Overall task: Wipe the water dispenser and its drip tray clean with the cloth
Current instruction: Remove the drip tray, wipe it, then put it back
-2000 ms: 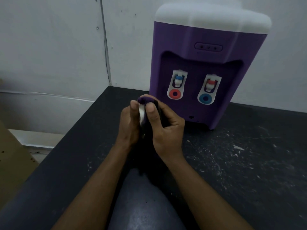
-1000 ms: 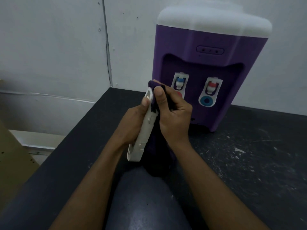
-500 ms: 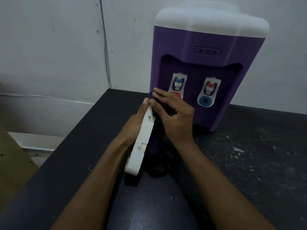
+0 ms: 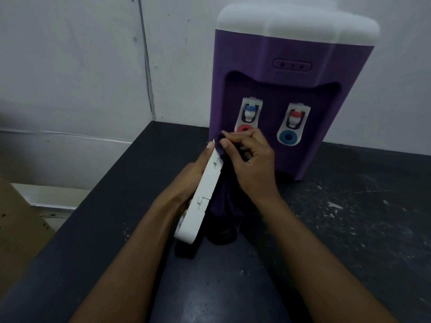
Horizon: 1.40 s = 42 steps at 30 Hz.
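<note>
your left hand (image 4: 187, 180) held the drip tray (image 4: 205, 194) | your right hand (image 4: 254, 169) pinched the cloth (image 4: 225, 203) | dispenser (image 4: 291, 54) stood at 1 o'clock

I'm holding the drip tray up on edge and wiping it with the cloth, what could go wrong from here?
The drip tray is gripped on edge by your left hand; pressure from the right hand could push it out onto the countertop. The cloth hangs toward that countertop, which bears white flecks, and may drag grit back onto the tray. Your right hand sits close to the water dispenser's red-ringed tap and might bump it.
</note>
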{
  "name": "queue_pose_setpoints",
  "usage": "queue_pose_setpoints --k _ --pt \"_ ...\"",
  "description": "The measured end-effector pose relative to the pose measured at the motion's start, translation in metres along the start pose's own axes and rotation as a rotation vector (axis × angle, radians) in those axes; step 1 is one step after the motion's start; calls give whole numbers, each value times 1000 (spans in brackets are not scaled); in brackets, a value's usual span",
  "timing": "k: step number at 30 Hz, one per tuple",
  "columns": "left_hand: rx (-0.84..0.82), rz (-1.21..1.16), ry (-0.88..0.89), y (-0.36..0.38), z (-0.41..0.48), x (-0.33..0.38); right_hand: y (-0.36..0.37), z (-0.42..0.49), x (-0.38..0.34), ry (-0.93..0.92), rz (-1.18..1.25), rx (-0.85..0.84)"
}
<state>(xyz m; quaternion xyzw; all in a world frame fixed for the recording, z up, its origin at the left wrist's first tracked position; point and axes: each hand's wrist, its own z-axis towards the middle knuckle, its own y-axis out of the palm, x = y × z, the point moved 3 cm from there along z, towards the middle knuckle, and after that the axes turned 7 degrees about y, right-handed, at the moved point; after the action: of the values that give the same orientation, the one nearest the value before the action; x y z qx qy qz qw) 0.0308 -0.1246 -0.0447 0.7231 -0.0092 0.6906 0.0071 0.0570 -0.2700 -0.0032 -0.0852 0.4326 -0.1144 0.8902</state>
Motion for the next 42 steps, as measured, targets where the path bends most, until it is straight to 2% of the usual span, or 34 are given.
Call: queue_pose_setpoints --k 3,8,15,18,22,26,30,36,42 --pt "33 40 -20 0 1 -2 0 0 -3 53 8 2" --pt "142 121 -18 -8 3 0 2 -5 -8 68 -29 -162" --pt "146 272 40 -9 4 3 4 4 -16 112 -80 -108" --pt "178 198 104 -14 5 1 16 -12 -17 51 -96 -157" --pt "247 -23 35 -23 6 -3 25 -31 -14 -77 -68 -253" --pt "152 -247 13 -20 5 -7 20 -33 -8 -143 -55 -320" --pt "117 -275 -11 -10 6 -4 14 -19 -2 -92 -66 -197" --pt "138 -155 34 -14 7 -10 19 -36 7 40 84 -303" --pt "121 -145 56 -9 9 -7 25 -29 8 186 230 -166"
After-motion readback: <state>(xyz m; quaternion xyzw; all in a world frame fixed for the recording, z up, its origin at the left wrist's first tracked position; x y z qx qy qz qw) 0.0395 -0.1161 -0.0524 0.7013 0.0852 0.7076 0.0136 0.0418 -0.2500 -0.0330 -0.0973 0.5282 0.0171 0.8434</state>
